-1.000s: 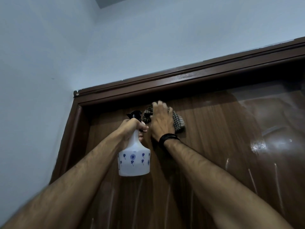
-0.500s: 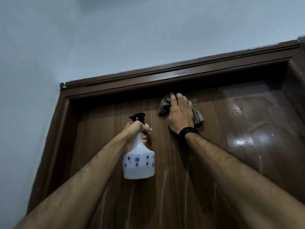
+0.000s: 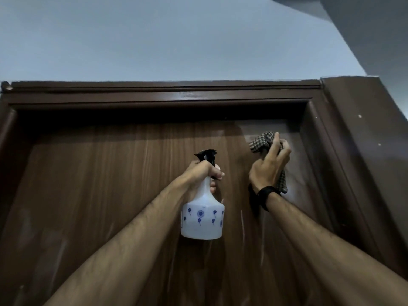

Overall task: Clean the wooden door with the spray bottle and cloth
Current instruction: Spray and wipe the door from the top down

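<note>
Fingers (image 3: 271, 151) of right hand (image 3: 266, 171) around cloth (image 3: 261, 141)

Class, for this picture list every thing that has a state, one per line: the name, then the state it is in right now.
Dark brown wooden door: closed in its frame, streaked with wet runs.
White plastic spray bottle with blue flower print: upright, held by the neck.
Checked cloth: bunched, held against the door's upper right.
Left hand: grips the bottle.
Right hand: grips the cloth.
Black wristband: worn on the right wrist.
</note>
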The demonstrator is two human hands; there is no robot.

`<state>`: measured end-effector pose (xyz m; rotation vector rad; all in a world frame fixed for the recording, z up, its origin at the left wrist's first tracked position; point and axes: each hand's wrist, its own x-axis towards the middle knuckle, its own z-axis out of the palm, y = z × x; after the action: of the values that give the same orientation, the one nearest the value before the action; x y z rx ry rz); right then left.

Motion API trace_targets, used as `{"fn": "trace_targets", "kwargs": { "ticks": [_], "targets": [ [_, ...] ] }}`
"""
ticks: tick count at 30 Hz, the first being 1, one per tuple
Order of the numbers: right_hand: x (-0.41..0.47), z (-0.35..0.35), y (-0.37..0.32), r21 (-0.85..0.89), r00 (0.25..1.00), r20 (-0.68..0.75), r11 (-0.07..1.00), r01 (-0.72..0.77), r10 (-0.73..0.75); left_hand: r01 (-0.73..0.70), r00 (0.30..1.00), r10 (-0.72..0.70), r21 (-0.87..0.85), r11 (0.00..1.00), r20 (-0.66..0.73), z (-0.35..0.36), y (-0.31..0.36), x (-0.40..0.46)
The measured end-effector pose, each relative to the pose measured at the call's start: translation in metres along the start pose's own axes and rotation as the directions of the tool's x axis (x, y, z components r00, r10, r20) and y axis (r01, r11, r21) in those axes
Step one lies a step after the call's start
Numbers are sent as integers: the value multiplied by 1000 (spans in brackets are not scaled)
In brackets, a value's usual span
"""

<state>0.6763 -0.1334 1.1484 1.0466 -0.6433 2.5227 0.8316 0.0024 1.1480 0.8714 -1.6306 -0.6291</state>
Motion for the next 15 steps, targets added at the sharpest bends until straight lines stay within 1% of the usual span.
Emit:
{"fn": "trace_targets", "kwargs": {
  "ticks": [3,6,8,12,15],
  "targets": [
    [29,-22,33,-40,998,8,997,62,-62,-15,1000,15,11,1000,22,40,7,13],
    [52,-39,59,-89,993,54,990,108,-104,-13,999,12,28,1000,32,72,13,24],
    [60,-47,73,-94,987,106,986,134,-124,12,1000,-12,49,999,11,91,15,28],
    [49,-52,88,-108,946,230,960,258,-229,50,998,-46,102,993,-45,120,14,34],
    [36,-49,94,-76,929,295,963,257,-224,54,996,-47,100,993,-70,134,15,37]
  ]
}}
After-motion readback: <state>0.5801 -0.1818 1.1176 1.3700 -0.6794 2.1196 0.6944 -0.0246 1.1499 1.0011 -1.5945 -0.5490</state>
